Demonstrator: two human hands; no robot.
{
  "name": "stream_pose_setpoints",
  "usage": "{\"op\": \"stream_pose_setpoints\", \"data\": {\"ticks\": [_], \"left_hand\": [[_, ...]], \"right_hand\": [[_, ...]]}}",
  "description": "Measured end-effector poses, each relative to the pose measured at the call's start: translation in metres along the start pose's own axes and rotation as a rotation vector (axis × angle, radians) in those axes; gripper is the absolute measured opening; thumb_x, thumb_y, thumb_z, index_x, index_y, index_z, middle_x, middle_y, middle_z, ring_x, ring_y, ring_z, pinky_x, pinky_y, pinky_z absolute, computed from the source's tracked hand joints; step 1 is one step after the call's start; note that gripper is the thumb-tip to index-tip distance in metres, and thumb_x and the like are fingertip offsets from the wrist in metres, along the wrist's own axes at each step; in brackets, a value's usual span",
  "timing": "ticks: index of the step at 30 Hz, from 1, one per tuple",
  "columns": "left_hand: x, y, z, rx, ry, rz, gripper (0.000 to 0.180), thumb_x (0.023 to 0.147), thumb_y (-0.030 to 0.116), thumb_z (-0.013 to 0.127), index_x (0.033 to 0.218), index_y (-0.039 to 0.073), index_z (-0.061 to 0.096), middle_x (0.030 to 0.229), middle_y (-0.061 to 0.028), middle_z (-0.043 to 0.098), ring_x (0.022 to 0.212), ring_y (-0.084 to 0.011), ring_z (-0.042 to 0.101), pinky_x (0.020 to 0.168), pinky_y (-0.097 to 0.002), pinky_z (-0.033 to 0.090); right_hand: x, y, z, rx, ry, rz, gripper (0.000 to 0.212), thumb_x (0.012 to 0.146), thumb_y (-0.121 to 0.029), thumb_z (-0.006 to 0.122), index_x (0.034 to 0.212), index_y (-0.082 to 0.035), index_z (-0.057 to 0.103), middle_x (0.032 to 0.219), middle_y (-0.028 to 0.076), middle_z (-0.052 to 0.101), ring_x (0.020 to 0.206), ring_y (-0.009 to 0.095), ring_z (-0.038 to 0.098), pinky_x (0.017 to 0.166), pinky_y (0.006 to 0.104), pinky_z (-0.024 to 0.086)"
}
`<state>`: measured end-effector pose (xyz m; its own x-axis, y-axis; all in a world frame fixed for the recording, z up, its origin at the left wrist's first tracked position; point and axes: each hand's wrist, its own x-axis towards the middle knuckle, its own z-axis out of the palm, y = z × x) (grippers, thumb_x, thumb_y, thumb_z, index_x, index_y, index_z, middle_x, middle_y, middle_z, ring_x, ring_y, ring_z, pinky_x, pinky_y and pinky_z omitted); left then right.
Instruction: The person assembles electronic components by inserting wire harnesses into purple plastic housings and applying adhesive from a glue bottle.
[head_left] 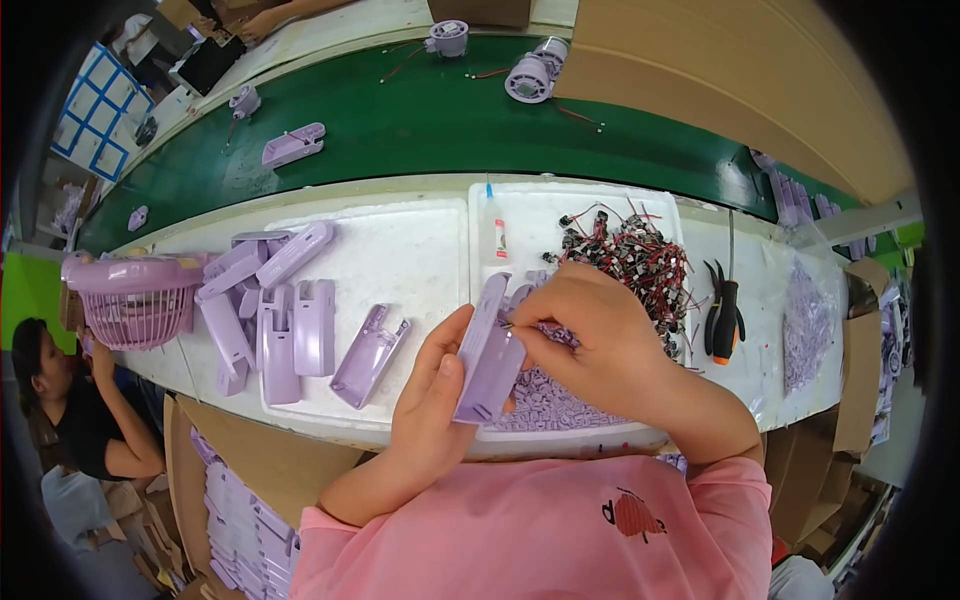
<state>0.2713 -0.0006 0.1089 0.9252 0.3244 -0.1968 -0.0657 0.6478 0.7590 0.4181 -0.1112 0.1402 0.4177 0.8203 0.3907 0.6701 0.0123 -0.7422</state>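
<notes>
My left hand (pixel 425 415) is wrapped round a lilac plastic housing shell (pixel 485 380), tilted with its hollow side partly toward me. At the shell's upper end, the fingers of my right hand (pixel 600 325) are pinched together; the small thing between them is too hidden to name. Below my hands lies a heap of small lilac plastic parts (pixel 550 400) in a white foam tray. Another open lilac shell (pixel 370 355) lies to the left, beside a pile of similar shells (pixel 295 325).
Black connectors with red wires (pixel 630 255) are heaped behind my right hand. A glue bottle (pixel 495 235), pliers (pixel 714 310) and a screwdriver (pixel 728 310) lie nearby. Beyond runs a green conveyor belt (pixel 400 120) with lilac parts. A pink basket (pixel 135 305) and another person (pixel 85 410) are left.
</notes>
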Motion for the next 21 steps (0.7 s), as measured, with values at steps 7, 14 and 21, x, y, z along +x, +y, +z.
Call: {"op": "stream_pose_setpoints", "data": {"ticks": [7,14,21], "left_hand": [[-0.001,-0.001,0.006,0.110,0.033,0.004,0.059,0.095,0.044,0.035,0.135,0.000,0.029,0.116,-0.0126,0.050,0.089,-0.0186,0.054,0.070,-0.0317,0.047],[0.001,-0.005,0.003,0.051,0.049,-0.018,0.054,0.095,0.041,0.038,0.132,0.001,0.032,0.115,-0.0121,0.050,0.088,-0.0188,0.054,0.071,-0.0329,0.047],[0.001,-0.008,0.000,0.035,0.044,-0.001,0.052,0.096,0.038,0.038,0.133,0.002,0.032,0.117,-0.0119,0.050,0.091,-0.0193,0.054,0.070,-0.0335,0.047]], "right_hand": [[0.006,-0.001,0.011,-0.164,0.098,-0.091,0.018,0.065,0.002,0.068,0.077,-0.005,0.057,0.069,0.006,0.058,0.067,0.024,0.054,0.058,0.0347,0.042],[0.007,-0.002,0.016,-0.233,0.090,-0.104,0.016,0.068,0.002,0.061,0.080,-0.005,0.052,0.066,0.007,0.056,0.066,0.025,0.054,0.062,0.0369,0.042],[0.006,0.000,0.019,-0.200,0.089,-0.015,0.021,0.065,0.003,0.067,0.077,-0.004,0.052,0.070,0.008,0.055,0.067,0.027,0.054,0.058,0.0374,0.043]]}}
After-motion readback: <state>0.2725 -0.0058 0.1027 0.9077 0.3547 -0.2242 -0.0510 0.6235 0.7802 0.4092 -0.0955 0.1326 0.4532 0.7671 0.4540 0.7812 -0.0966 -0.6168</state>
